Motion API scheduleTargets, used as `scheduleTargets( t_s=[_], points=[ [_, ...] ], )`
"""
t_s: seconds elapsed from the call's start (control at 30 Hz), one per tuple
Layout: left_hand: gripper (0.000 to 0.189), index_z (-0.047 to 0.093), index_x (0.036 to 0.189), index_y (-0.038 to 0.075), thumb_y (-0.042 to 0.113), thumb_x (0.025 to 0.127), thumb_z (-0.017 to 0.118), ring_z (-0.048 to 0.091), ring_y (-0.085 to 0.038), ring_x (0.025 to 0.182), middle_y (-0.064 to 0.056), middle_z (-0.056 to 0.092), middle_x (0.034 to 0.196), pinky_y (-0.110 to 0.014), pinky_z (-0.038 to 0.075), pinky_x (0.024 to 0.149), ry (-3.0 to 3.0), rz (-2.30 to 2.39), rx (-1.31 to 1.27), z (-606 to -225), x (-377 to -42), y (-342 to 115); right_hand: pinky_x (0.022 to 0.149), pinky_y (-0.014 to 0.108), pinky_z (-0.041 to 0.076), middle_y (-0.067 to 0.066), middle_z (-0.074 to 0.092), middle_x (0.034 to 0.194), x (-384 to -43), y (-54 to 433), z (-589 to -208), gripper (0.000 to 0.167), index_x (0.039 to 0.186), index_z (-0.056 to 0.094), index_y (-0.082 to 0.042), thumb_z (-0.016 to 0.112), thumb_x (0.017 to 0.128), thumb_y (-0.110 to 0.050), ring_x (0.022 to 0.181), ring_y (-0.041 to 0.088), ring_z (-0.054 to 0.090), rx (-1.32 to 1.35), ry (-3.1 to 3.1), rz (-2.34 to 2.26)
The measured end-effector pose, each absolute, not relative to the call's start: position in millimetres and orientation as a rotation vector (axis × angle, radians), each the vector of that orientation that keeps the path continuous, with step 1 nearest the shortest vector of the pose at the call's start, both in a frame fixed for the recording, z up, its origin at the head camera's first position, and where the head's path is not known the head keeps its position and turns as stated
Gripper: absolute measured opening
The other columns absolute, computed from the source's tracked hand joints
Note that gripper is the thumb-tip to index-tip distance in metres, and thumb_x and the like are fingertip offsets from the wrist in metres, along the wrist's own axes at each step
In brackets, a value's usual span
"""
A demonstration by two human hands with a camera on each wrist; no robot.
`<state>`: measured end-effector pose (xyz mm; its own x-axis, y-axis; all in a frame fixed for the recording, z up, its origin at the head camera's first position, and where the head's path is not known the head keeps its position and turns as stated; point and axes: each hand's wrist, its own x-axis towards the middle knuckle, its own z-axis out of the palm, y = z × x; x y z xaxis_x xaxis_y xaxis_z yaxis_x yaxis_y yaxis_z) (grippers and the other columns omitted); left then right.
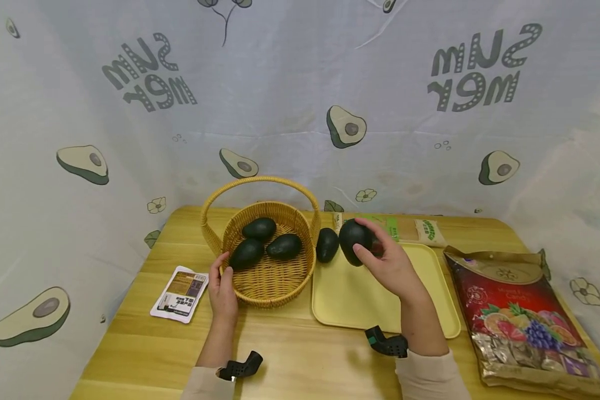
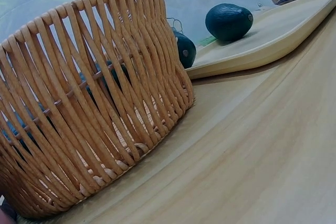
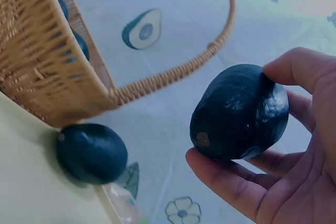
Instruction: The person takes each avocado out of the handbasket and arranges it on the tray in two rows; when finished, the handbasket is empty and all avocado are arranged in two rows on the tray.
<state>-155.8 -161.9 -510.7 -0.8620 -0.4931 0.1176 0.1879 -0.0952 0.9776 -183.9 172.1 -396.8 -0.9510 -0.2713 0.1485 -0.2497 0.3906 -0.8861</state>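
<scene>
My right hand (image 1: 390, 266) holds a dark green avocado (image 1: 355, 241) between thumb and fingers, raised over the yellow tray (image 1: 355, 303). In the right wrist view, air shows all round that avocado (image 3: 239, 111) apart from the fingertips. My left hand (image 1: 223, 286) grips the left rim of a wicker basket (image 1: 265, 291), which has a tall arched handle. Three avocados (image 1: 283, 246) lie inside the basket. Another avocado (image 1: 327, 245) rests at the tray's left end, close to the basket. One more avocado (image 2: 229, 22) sits on the tray in the left wrist view.
A white printed packet (image 1: 180, 294) lies left of the basket. Right of the tray is a large red candy bag (image 1: 520, 316). Flat packets (image 1: 430, 232) lie behind the tray, near the avocado-print curtain (image 1: 290, 111) that surrounds the wooden table (image 1: 290, 355).
</scene>
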Motion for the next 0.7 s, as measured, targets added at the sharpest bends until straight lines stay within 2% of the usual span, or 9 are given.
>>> scheduleTargets(
  t_s=[0.23, 0.47, 0.7],
  points=[
    [0.038, 0.049, 0.141, -0.002, 0.007, 0.105, 0.041, 0.022, -0.024, 0.155, -0.015, 0.039, 0.159, -0.028, 0.023, 0.117, -1.732, -2.004, 0.327, -508.6, -155.1, -161.7, 0.073, 0.024, 0.055, 0.024, 0.033, 0.158, -187.1, 198.4, -395.2, 0.068, 0.159, 0.034, -0.02, 0.066, 0.099, -0.017, 0.118, 0.051, 0.059, -0.325, 2.713, -1.633],
    [0.038, 0.049, 0.141, -0.002, 0.008, 0.105, 0.041, 0.024, -0.024, 0.154, -0.016, 0.041, 0.157, -0.025, 0.024, 0.116, -1.735, -2.002, 0.321, -510.7, -154.4, -161.5, 0.079, 0.037, 0.052, 0.029, 0.029, 0.16, -188.9, 226.4, -400.0, 0.074, 0.163, 0.026, -0.023, 0.066, 0.1, -0.029, 0.122, 0.053, 0.055, -0.124, 2.795, -1.558],
    [0.038, 0.05, 0.14, -0.002, 0.008, 0.105, 0.04, 0.025, -0.022, 0.153, -0.015, 0.04, 0.157, -0.019, 0.026, 0.113, -1.737, -1.995, 0.321, -510.4, -153.5, -161.0, 0.079, 0.042, 0.051, 0.031, 0.028, 0.16, -193.5, 249.0, -411.1, 0.077, 0.164, 0.023, -0.025, 0.065, 0.1, -0.036, 0.121, 0.051, 0.054, 0.074, 2.865, -1.529]
  ],
)
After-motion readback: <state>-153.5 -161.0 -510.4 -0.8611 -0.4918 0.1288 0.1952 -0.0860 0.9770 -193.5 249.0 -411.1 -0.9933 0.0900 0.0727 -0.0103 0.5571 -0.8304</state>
